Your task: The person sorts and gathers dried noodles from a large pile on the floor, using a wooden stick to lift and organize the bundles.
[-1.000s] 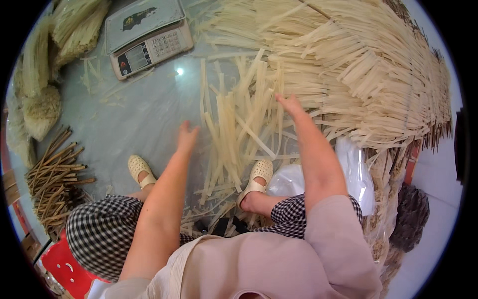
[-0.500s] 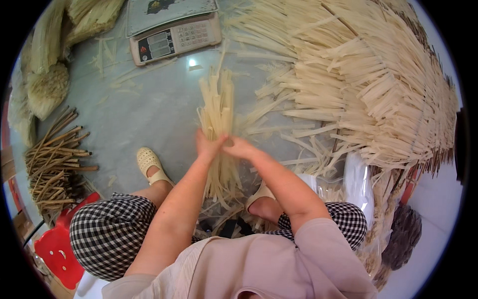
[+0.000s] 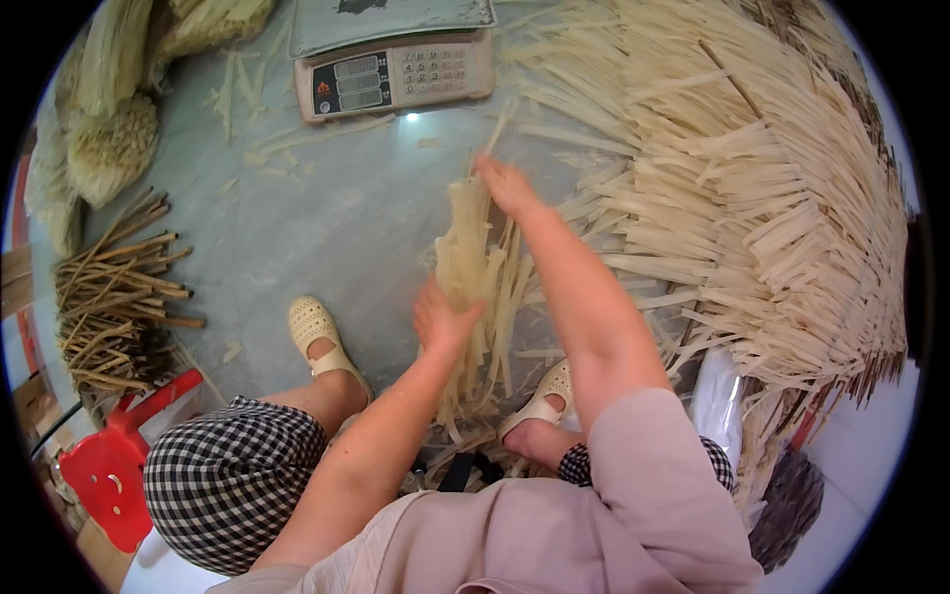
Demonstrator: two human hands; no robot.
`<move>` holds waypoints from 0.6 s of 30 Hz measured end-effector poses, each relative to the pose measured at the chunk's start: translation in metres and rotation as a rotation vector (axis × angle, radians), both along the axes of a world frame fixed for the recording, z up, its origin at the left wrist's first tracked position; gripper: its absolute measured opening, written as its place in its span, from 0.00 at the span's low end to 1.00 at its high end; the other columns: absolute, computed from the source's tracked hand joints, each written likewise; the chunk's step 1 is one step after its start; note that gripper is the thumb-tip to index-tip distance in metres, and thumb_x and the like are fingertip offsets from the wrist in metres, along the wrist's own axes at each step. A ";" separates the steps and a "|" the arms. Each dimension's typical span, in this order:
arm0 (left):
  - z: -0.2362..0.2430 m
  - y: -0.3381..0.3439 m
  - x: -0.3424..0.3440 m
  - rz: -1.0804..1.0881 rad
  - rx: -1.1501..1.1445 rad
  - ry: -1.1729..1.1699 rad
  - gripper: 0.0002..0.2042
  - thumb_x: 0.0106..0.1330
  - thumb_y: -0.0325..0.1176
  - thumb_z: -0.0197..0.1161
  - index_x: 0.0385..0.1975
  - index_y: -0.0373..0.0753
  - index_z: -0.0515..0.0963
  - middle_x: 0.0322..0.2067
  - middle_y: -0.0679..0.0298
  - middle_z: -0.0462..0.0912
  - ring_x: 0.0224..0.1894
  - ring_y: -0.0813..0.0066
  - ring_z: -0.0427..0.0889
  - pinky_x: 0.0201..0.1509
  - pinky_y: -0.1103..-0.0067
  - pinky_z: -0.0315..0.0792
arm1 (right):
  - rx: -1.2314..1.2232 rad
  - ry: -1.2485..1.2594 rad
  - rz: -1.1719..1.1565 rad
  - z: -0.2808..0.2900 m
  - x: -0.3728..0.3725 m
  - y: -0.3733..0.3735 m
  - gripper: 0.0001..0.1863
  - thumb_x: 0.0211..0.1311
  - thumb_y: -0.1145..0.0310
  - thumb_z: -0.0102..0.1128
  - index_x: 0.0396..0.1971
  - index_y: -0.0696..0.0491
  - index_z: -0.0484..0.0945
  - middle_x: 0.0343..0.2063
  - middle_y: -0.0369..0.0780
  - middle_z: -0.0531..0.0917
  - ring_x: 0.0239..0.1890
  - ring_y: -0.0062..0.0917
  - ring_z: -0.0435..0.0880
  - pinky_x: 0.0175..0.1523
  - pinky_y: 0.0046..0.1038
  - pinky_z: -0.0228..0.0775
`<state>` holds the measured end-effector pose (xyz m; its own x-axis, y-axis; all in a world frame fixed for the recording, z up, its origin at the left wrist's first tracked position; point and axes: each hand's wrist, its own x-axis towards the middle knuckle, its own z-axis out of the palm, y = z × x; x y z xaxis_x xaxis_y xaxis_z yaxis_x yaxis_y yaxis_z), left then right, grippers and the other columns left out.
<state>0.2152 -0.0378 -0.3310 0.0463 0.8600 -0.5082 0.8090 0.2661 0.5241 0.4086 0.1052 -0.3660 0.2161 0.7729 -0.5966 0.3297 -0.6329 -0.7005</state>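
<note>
A bundle of pale, flat dried strips stands between my feet, with ragged ends fanning out at the bottom. My left hand is wrapped around its lower middle. At the bundle's top end, my right hand has its fingers closed together on a thin pale strip that sticks up beyond the bundle. Some looser strips hang down along the bundle's right side, beside my right forearm.
A digital scale sits at the far side. A large heap of pale strips fills the right. Brown sticks are piled at left, below wrapped pale bundles. A red stool-like piece stands by my left knee.
My right hand has moved from the bundle's middle up to its far end. My left hand stays around the bundle, slightly lower and to the right. The whole view has shifted a little.
</note>
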 end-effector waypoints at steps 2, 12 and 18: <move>-0.001 0.001 -0.007 0.021 0.024 -0.014 0.45 0.41 0.47 0.72 0.59 0.37 0.56 0.51 0.49 0.66 0.56 0.50 0.64 0.59 0.63 0.59 | -0.243 0.172 0.129 0.015 -0.017 -0.010 0.34 0.56 0.37 0.45 0.44 0.55 0.77 0.40 0.48 0.80 0.46 0.40 0.77 0.53 0.32 0.65; 0.007 -0.007 0.001 -0.062 -0.015 -0.092 0.44 0.43 0.44 0.71 0.60 0.37 0.53 0.53 0.48 0.63 0.57 0.51 0.61 0.59 0.64 0.59 | 0.355 -0.145 -0.384 0.014 -0.011 0.031 0.19 0.59 0.54 0.52 0.29 0.57 0.78 0.27 0.43 0.83 0.29 0.25 0.82 0.38 0.30 0.72; -0.003 -0.005 -0.017 0.059 0.035 -0.114 0.42 0.43 0.42 0.71 0.59 0.37 0.56 0.53 0.50 0.64 0.58 0.53 0.61 0.61 0.63 0.56 | 0.656 0.216 -0.578 0.162 0.023 0.031 0.10 0.67 0.64 0.43 0.38 0.56 0.66 0.26 0.43 0.81 0.22 0.26 0.80 0.29 0.27 0.74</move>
<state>0.1983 -0.0429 -0.3344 0.0509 0.8800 -0.4723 0.7275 0.2913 0.6212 0.4313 0.1359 -0.2039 0.6113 0.7778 -0.1462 -0.0968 -0.1098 -0.9892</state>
